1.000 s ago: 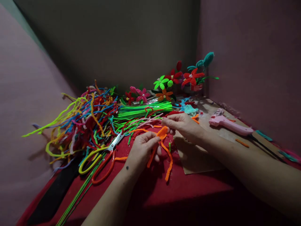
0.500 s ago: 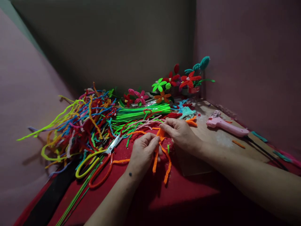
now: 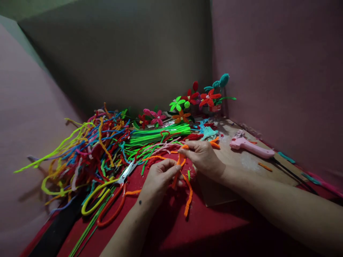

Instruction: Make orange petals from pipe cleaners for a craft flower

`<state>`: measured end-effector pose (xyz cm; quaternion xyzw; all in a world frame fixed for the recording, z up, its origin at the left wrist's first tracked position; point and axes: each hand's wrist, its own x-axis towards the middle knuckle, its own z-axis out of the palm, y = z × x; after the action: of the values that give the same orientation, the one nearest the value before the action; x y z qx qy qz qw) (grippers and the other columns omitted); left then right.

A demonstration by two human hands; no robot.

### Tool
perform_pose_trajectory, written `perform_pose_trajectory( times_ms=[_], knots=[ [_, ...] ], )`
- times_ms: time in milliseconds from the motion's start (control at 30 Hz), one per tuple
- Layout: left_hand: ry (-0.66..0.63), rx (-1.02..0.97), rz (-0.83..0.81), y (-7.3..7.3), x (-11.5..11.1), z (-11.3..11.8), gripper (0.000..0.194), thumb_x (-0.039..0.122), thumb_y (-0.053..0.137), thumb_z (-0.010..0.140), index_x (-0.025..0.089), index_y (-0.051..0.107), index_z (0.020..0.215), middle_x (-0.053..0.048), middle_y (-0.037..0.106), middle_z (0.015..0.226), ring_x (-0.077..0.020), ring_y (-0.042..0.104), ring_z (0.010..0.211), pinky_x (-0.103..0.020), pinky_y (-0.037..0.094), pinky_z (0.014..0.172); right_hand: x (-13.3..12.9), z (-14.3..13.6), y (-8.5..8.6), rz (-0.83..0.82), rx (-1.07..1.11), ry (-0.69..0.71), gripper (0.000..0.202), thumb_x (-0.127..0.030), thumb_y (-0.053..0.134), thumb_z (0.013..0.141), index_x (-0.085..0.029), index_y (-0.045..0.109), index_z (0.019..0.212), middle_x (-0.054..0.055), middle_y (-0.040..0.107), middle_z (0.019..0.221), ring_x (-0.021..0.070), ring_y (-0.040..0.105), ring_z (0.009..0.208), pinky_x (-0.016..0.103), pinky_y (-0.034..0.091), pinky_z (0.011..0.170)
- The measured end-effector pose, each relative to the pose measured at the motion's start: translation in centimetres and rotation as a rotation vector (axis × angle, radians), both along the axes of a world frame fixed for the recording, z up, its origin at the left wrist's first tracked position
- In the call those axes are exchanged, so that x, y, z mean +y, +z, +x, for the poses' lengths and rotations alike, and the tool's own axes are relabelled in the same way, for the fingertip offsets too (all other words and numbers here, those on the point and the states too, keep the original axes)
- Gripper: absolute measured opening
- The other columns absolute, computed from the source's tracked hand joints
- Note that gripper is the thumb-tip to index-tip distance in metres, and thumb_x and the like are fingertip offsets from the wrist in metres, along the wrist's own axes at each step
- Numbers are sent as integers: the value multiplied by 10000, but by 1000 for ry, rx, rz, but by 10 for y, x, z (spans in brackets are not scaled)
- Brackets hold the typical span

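Note:
Between my two hands is an orange pipe cleaner piece (image 3: 188, 200), bent at the top, with fuzzy ends hanging down over the red cloth. My left hand (image 3: 160, 176) pinches its lower part between thumb and fingers. Higher up, my right hand (image 3: 202, 155) grips the bent orange top with thumb and forefinger. Left of my left hand lie scissors (image 3: 124, 176) with yellow and red handles, blades partly apart. Another orange strand (image 3: 152, 157) runs behind my left hand. A short green bit (image 3: 189, 175) shows just beyond the hanging end.
A tangled heap of coloured pipe cleaners (image 3: 88, 150) sits at left, beside a green bundle (image 3: 160, 134). Fuzzy flowers (image 3: 182, 116) stand behind. A pink glue gun (image 3: 252, 147) with a black cord rests on a board (image 3: 233, 167) at right. Thin green stems (image 3: 91, 221) lie front left.
My view has shifted slightly, so the table sits lower and a little left. The orange piece has turned between my fingers, its bent top now showing above my right thumb.

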<state>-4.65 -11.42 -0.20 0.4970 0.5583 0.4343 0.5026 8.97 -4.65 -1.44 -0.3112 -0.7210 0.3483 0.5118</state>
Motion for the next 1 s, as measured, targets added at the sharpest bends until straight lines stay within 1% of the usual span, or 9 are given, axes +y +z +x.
perform_pose_trajectory(
  times_ms=[133, 267, 433, 567, 633, 700, 867, 933, 1000],
  knots=[
    [62, -42, -4, -1, 3, -8, 230, 329, 616, 723, 116, 546, 674, -11, 589, 528, -59, 479, 378, -162, 331, 385, 6, 0, -2, -341, 194, 164, 359, -453, 500, 791, -149, 512, 601, -4, 512, 555, 86, 437, 495, 217, 341, 488],
    [123, -67, 26, -5, 7, -13, 245, 354, 618, 724, 120, 548, 704, -3, 580, 520, -52, 465, 368, -150, 289, 369, 4, -4, -8, -482, 181, 230, 378, -495, 481, 792, -141, 546, 674, 3, 548, 561, 85, 469, 473, 209, 356, 469],
    [140, -34, 60, -6, 8, -12, 252, 358, 641, 693, 115, 576, 690, 8, 563, 510, -44, 455, 381, -150, 313, 394, -6, -7, -12, -352, -77, 288, 321, -387, 554, 754, -122, 574, 574, -28, 469, 484, 65, 390, 453, 199, 279, 435],
    [159, 13, 55, -2, 12, -8, 273, 376, 658, 669, 121, 567, 635, 25, 527, 482, -53, 437, 390, -163, 328, 396, -19, -6, -18, 8, -218, 440, 341, -289, 552, 755, -132, 496, 458, -58, 340, 424, 42, 284, 430, 196, 218, 430],
    [155, 41, 26, 2, 17, -6, 275, 373, 675, 650, 122, 566, 627, 27, 526, 478, -59, 438, 385, -169, 326, 386, -23, -6, -19, 144, -230, 453, 331, -240, 574, 724, -135, 455, 433, -63, 321, 418, 38, 274, 423, 201, 212, 436],
    [137, 74, 48, 8, 24, -4, 270, 359, 688, 637, 116, 573, 619, 27, 527, 474, -57, 439, 384, -169, 333, 389, -22, -6, -18, 121, -177, 384, 354, -215, 552, 725, -138, 402, 414, -63, 295, 415, 41, 281, 426, 204, 220, 445],
    [122, 91, 153, 16, 38, 0, 266, 366, 664, 667, 108, 602, 684, 28, 524, 483, -57, 432, 366, -171, 328, 361, 0, -2, -9, -184, 100, 122, 354, -262, 467, 782, -156, 381, 455, -51, 331, 451, 62, 323, 471, 200, 278, 471],
    [122, 92, 165, 17, 42, 3, 269, 370, 654, 675, 109, 612, 720, 23, 536, 504, -61, 440, 374, -175, 335, 362, 4, -2, -9, -202, 153, 99, 319, -248, 445, 791, -154, 424, 486, -41, 386, 481, 69, 356, 494, 200, 303, 491],
    [112, 132, 174, 20, 48, 8, 258, 361, 652, 674, 108, 611, 705, 21, 540, 510, -59, 444, 388, -173, 341, 377, 1, -3, -11, -102, 83, 150, 296, -226, 449, 779, -153, 453, 493, -42, 384, 474, 69, 350, 486, 201, 291, 485]
  ],
)
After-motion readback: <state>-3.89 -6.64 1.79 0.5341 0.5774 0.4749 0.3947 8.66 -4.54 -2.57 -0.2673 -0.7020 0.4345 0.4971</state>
